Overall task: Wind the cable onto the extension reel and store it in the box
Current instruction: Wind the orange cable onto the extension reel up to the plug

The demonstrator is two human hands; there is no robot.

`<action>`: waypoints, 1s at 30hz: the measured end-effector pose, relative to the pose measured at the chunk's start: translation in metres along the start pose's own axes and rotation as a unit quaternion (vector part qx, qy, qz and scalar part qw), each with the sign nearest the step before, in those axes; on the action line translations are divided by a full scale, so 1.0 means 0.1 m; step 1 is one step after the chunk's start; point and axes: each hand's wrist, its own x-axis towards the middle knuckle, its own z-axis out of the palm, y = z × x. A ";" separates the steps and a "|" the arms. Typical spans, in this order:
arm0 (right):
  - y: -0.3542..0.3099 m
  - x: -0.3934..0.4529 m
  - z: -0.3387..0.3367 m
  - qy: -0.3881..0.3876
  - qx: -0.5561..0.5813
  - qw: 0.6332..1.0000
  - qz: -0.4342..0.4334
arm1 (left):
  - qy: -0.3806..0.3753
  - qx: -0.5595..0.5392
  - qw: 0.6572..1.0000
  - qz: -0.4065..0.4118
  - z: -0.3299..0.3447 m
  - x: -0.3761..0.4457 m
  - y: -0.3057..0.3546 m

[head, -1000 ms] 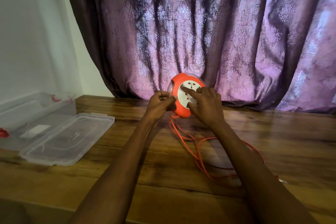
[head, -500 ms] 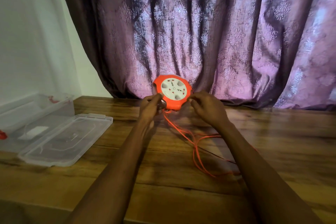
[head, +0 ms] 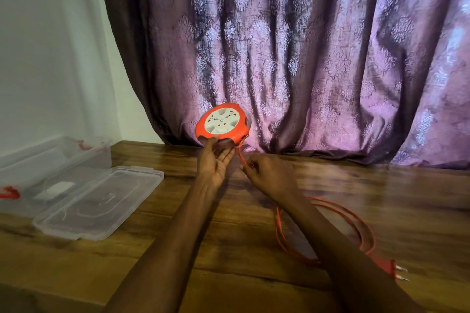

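The round orange extension reel [head: 223, 122] with its white socket face is held up in front of the curtain. My left hand [head: 215, 162] holds it from below, thumb on the front rim and fingers behind. The thin orange cable [head: 356, 221] runs down from the reel's right side. My right hand [head: 269, 175] pinches it just below the reel. The cable then loops loosely on the table behind my right forearm and ends in the orange plug [head: 389, 267] at the lower right. The clear plastic box [head: 56, 160] stands open at the far left.
The box's clear lid [head: 101, 201] lies flat on the wooden table [head: 229, 249] beside the box. A purple patterned curtain [head: 305, 58] hangs down to the table's back edge. A white wall is on the left.
My left hand shifted from the reel's side to under it, and the reel tilted. My right hand left the reel and took the cable below it. The view moved left, showing the plug.
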 end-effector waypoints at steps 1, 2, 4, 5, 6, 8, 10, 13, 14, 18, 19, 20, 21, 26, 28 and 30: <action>0.01 0.00 0.00 -0.003 0.023 1.000 0.020 | 0.000 -0.004 1.000 -0.004 0.00 0.00 0.01; 0.02 0.01 -0.01 -0.010 0.067 0.996 0.050 | -0.001 -0.008 1.000 -0.009 0.00 0.00 0.02; 0.08 0.05 0.01 -0.008 0.205 0.971 0.120 | -0.006 -0.014 1.000 -0.020 0.00 -0.01 0.05; 0.13 0.09 0.03 0.007 0.265 0.953 0.144 | -0.010 -0.015 0.999 -0.026 0.01 -0.02 0.06; 0.19 0.11 0.03 0.030 0.301 0.941 0.150 | -0.014 -0.015 0.999 -0.032 0.03 -0.03 0.06; 0.30 0.13 0.04 0.073 0.320 0.936 0.129 | -0.025 -0.003 0.999 -0.044 0.04 -0.05 0.06; 0.36 0.15 0.01 0.100 0.335 0.931 0.106 | -0.039 0.012 0.998 -0.055 0.06 -0.06 0.05; 0.33 0.18 -0.02 0.073 0.427 0.893 0.124 | -0.066 0.040 0.994 -0.081 0.06 -0.07 0.03; 0.31 0.21 -0.02 0.051 0.462 0.876 0.131 | -0.073 0.052 0.991 -0.096 0.06 -0.08 0.02; 0.26 0.23 0.02 0.006 0.530 0.827 0.189 | -0.070 0.090 0.982 -0.152 0.04 -0.08 0.00; 0.25 0.22 0.03 0.011 0.544 0.812 0.212 | -0.067 0.094 0.981 -0.156 0.03 -0.08 0.00; 0.25 0.22 0.04 0.021 0.562 0.792 0.236 | -0.064 0.096 0.981 -0.157 0.03 -0.07 0.00; 0.25 0.22 0.05 0.034 0.577 0.775 0.255 | -0.060 0.099 0.981 -0.157 0.02 -0.07 0.00; 0.29 0.21 0.07 0.069 0.569 0.783 0.242 | -0.042 0.113 0.983 -0.142 0.03 -0.07 0.03; 0.34 0.19 0.06 0.071 0.554 0.803 0.206 | -0.037 0.118 0.983 -0.132 0.04 -0.08 0.05; 0.39 0.17 0.03 0.074 0.523 0.830 0.177 | -0.033 0.128 0.984 -0.119 0.04 -0.08 0.07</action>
